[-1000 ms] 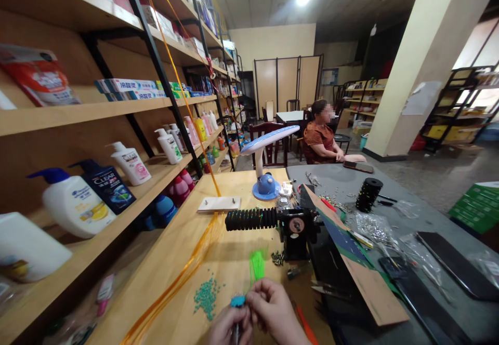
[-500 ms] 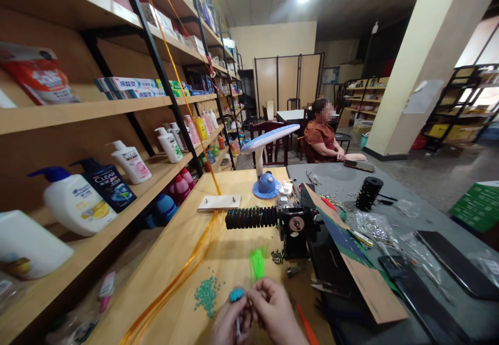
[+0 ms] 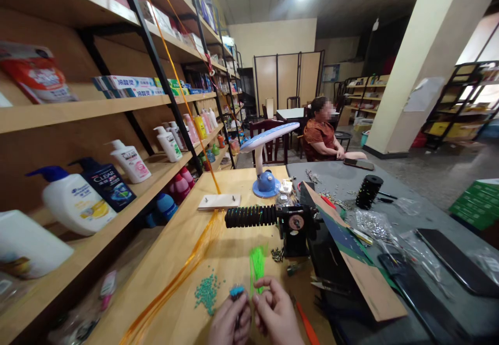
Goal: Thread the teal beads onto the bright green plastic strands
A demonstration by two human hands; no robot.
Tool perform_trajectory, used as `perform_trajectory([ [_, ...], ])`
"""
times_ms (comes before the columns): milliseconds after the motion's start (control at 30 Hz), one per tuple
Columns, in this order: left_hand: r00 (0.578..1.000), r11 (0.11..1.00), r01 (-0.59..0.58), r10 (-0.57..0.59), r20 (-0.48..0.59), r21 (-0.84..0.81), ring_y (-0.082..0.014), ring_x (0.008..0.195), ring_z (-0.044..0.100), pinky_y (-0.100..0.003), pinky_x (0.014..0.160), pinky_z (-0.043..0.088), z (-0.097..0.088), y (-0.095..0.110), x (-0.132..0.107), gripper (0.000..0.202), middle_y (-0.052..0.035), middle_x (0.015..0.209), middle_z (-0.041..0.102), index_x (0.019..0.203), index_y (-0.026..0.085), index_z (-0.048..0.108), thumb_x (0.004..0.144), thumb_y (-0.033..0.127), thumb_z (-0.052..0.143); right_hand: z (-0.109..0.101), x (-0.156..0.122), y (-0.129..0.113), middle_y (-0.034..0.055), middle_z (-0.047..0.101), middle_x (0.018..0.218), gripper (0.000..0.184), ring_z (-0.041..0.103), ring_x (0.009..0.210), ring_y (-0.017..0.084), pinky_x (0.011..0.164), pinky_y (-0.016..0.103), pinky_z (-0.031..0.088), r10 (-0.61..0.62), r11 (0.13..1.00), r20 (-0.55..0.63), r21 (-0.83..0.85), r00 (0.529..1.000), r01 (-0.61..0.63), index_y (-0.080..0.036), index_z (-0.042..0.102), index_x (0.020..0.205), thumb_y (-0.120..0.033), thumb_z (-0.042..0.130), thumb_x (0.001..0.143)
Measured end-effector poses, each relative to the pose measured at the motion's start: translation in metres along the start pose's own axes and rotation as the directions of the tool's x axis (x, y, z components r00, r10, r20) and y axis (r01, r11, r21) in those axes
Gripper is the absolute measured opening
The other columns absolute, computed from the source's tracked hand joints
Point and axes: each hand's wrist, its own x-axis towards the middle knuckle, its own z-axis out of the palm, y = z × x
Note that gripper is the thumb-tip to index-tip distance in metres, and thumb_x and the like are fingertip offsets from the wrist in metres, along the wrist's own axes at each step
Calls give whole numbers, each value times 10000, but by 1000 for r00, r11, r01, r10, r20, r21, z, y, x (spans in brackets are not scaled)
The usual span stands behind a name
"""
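At the bottom middle, my left hand [image 3: 231,318] is closed round a small slim object with a bright blue top [image 3: 236,291]; its lower part is hidden in my fingers. Right beside it, my right hand [image 3: 276,311] has thumb and fingertips drawn together in a pinch, and anything between them is too small to make out. Just beyond the right fingertips lies a bundle of bright green strands [image 3: 257,263]. A scatter of small teal beads [image 3: 207,292] rests on the wooden table left of my hands.
Orange strands [image 3: 195,254] run from a white plate [image 3: 219,201] down the table. A black ribbed roller [image 3: 251,216] juts from a black device, near a blue lamp [image 3: 266,184]. Orange-handled tool [image 3: 307,324], board [image 3: 362,267] and phones lie right. A person [image 3: 322,132] sits beyond.
My right hand has shifted slightly up and right, away from the left, its index finger lifting towards the green strands. The blue-topped object has tilted slightly in my left hand.
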Motion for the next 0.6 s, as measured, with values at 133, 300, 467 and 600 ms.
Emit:
perform_trajectory([
  [133, 997, 996, 56, -60, -56, -67, 8, 359, 271, -146, 406, 104, 3, 5, -1, 727, 101, 509, 412, 711, 171, 441, 416, 613, 938, -3, -5, 13, -104, 408, 514, 696, 311, 380, 36, 390, 151, 275, -49, 998, 47, -35, 998, 50, -174, 467, 1051, -770, 648, 740],
  [300, 992, 988, 86, -97, -86, -125, 0, 350, 318, -123, 389, 146, -2, -2, 2, 685, 110, 490, 387, 727, 170, 473, 438, 562, 954, 4, -7, 23, -78, 447, 551, 624, 409, 432, 50, 440, 153, 309, -133, 991, 4, 1, 991, 133, -164, 476, 1087, -695, 649, 807],
  [467, 984, 974, 143, -159, -77, -178, -12, 330, 340, -121, 364, 186, -12, -10, 10, 558, 92, 489, 436, 744, 163, 522, 521, 445, 949, 7, -8, 29, -54, 494, 573, 655, 523, 471, 100, 499, 202, 425, -136, 991, 13, 5, 991, 136, -166, 484, 1135, -701, 652, 796],
  [600, 979, 971, 159, -179, -98, -180, -19, 311, 333, -124, 348, 188, -15, -10, 12, 514, 91, 459, 425, 726, 160, 535, 529, 390, 950, 7, -8, 28, -44, 512, 585, 685, 559, 485, 126, 514, 229, 456, -127, 992, 21, -3, 992, 127, -169, 475, 1157, -724, 638, 790],
])
